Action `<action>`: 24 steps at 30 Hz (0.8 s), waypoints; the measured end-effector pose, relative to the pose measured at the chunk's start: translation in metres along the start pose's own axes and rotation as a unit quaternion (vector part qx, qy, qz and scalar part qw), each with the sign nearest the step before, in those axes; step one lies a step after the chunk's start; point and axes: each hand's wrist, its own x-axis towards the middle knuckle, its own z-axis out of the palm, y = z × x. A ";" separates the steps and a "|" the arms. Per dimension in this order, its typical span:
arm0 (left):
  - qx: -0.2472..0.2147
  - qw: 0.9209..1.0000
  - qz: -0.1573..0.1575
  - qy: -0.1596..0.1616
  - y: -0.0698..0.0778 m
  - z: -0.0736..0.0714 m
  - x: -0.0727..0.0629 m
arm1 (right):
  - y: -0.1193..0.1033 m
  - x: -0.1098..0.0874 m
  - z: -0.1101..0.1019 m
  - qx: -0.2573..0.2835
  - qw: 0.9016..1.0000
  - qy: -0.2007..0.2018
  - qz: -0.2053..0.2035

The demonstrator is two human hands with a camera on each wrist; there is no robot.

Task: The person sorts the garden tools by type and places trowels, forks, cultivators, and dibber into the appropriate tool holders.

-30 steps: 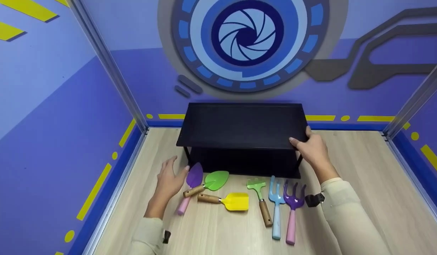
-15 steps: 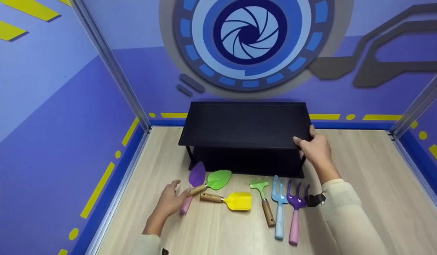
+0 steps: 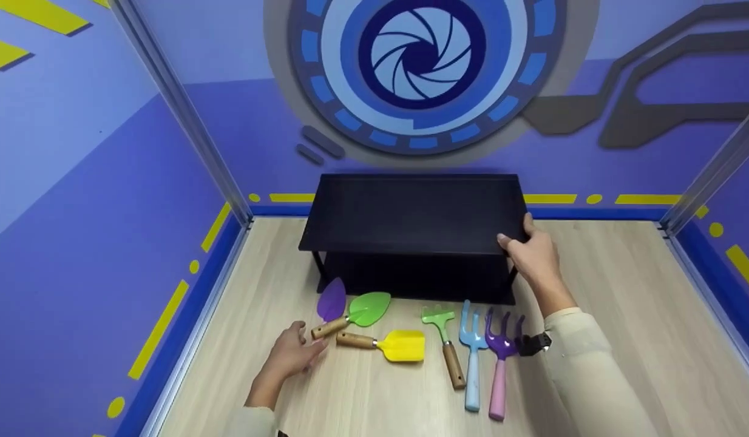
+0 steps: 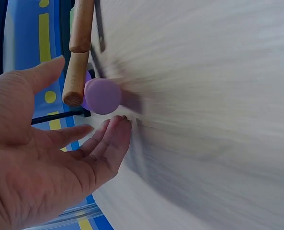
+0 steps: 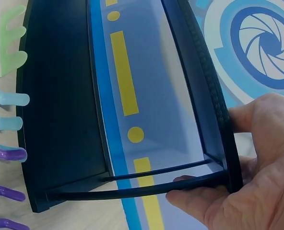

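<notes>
A black two-tier shelf (image 3: 411, 212) stands at the back of the table. Its right front corner is gripped by my right hand (image 3: 536, 255), thumb on top and fingers at the side; the right wrist view shows fingers at the upper tier and post. My left hand (image 3: 289, 352) is spread around the handle end of a purple trowel (image 3: 332, 300). In the left wrist view, that pinkish handle end (image 4: 103, 96) lies between thumb and fingers, with a gap to the thumb. A green trowel (image 3: 369, 308) with a wooden handle lies across it. My left hand hides much of the purple trowel's handle.
A yellow shovel (image 3: 402, 346) lies in front of the green trowel. To the right lie a green rake (image 3: 445, 340), a light blue fork (image 3: 473, 358) and a purple fork (image 3: 500, 358) with a pink handle. Printed panels (image 3: 229, 133) enclose the table.
My left hand has come down from beside the purple trowel's blade to its handle end. My right hand keeps its grip on the shelf, which has not visibly moved.
</notes>
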 end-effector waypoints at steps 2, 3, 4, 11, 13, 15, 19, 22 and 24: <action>-0.008 1.000 -0.014 0.001 -0.001 0.001 -0.001 | 0.000 0.001 0.003 0.007 1.000 -0.004 0.000; -0.009 1.000 -0.019 0.001 -0.002 0.002 0.000 | 0.000 0.001 0.004 0.008 1.000 -0.004 0.000; -0.011 1.000 -0.023 0.001 -0.003 0.003 0.000 | 0.000 0.002 0.005 0.009 1.000 -0.003 0.001; -0.052 0.997 -0.048 -0.032 -0.007 0.004 0.001 | -0.002 0.004 0.001 0.013 1.000 -0.007 0.008; -0.061 0.996 -0.054 -0.035 -0.008 0.004 0.001 | -0.001 0.003 -0.001 0.010 1.000 -0.009 0.010; -0.056 0.996 -0.053 -0.035 -0.008 0.004 0.002 | 0.001 0.002 -0.003 0.006 1.000 -0.009 0.013; -0.039 0.997 -0.048 -0.042 -0.008 0.002 0.005 | 0.002 0.001 -0.005 0.005 1.000 -0.009 0.017; -0.037 0.997 -0.040 -0.047 -0.008 0.001 0.005 | 0.002 0.000 -0.005 0.010 1.000 -0.014 0.013; -0.037 0.998 -0.027 -0.044 -0.008 0.001 0.005 | 0.001 -0.001 -0.005 0.015 1.000 -0.017 0.009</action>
